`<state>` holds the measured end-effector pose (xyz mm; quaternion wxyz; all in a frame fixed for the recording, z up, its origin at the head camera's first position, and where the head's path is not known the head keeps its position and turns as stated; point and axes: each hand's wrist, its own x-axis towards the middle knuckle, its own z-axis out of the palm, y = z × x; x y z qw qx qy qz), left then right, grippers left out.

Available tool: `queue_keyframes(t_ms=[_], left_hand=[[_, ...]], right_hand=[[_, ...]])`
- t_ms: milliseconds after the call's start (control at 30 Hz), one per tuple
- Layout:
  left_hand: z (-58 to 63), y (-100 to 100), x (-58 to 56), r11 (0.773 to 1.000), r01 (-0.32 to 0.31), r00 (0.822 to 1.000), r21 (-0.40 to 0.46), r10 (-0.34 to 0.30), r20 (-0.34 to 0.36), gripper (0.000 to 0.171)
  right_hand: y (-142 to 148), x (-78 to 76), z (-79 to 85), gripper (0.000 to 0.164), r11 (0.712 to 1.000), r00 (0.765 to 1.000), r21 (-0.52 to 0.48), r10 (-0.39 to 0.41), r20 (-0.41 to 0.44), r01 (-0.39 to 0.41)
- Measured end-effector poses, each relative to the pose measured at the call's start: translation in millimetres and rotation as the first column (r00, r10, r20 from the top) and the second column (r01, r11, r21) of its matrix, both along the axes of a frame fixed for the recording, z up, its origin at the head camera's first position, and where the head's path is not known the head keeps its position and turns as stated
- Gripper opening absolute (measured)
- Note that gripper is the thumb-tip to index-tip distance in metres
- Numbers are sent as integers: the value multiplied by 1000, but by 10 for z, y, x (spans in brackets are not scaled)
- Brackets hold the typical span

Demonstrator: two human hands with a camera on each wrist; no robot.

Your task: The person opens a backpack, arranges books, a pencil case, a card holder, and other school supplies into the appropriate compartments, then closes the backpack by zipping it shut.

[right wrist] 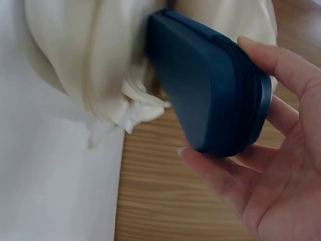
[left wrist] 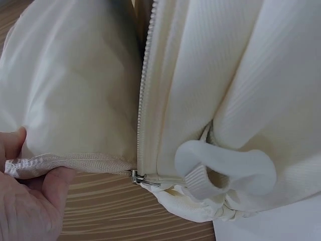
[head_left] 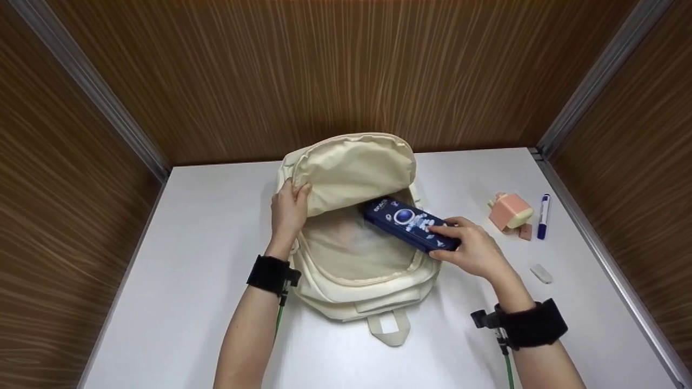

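Note:
A cream backpack (head_left: 373, 294) lies on the white table with its main compartment unzipped. My left hand (head_left: 289, 210) pinches the edge of its raised flap (head_left: 357, 167); the left wrist view shows thumb and fingers on the flap's hem (left wrist: 90, 163), near the zipper (left wrist: 145, 85). My right hand (head_left: 473, 248) grips the near end of a dark blue pencil case (head_left: 411, 222) printed with an astronaut. The case's far end is at the bag's opening, just under the flap. In the right wrist view, thumb and fingers hold the case (right wrist: 200, 90) from both sides.
To the right on the table (head_left: 189, 281) are a pink and cream box-shaped object (head_left: 511, 210), a small pinkish block (head_left: 525, 232), a blue-and-white marker (head_left: 543, 216) and a whitish eraser-like piece (head_left: 541, 273). Wood-grain panels (head_left: 346, 70) enclose the back and sides.

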<state>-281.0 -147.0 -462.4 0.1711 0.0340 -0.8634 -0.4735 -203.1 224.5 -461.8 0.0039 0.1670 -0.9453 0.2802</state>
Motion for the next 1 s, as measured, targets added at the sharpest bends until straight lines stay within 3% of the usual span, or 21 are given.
queue_keyframes(t_ms=[233,467,800,1000], left_hand=[[8,0,-3,1000,9,999,6,-9,-32,25],[33,16,-3,1000,-1,997,14,2,-72,25],[54,37,1,1000,9,998,-5,-9,-65,24],[55,42,6,1000,11,997,-8,-11,-74,25]], right_hand=[[-308,-122,-228,60,998,999,-53,39,4,-38],[-499,-187,-411,64,984,990,-109,141,13,-139],[-713,-303,-438,63,969,968,-65,242,59,-238],[-845,-406,-413,62,960,960,8,279,13,-279]])
